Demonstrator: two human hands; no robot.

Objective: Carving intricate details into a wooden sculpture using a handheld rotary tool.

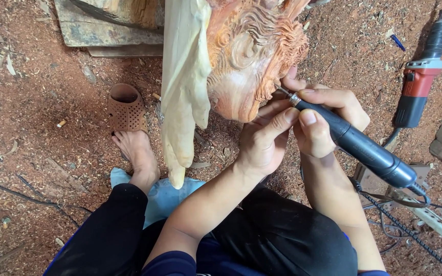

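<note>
- At the centre of the head view, a reddish wood carving [251, 56] with wavy grooved curls stands above the person's lap; a pale, smooth wooden part [184, 87] hangs just beside it on the left.
- Right hand [323, 120] is clamped around a dark rotary carving handpiece [364, 148], held like a pen — its metal tip touches the carving's lower right edge.
- Left hand [264, 140] presses against the handpiece near its collar, fingers curled, thumb touching the tool; the two hands sit together, touching.
- A coiled cable [410, 232] runs from the handpiece's rear towards the lower right.
- On the sawdust-covered floor [52, 87] lie a red and grey power tool [418, 87] at the right, well apart, and a brown perforated sandal [126, 108] just above a bare foot [138, 153].
</note>
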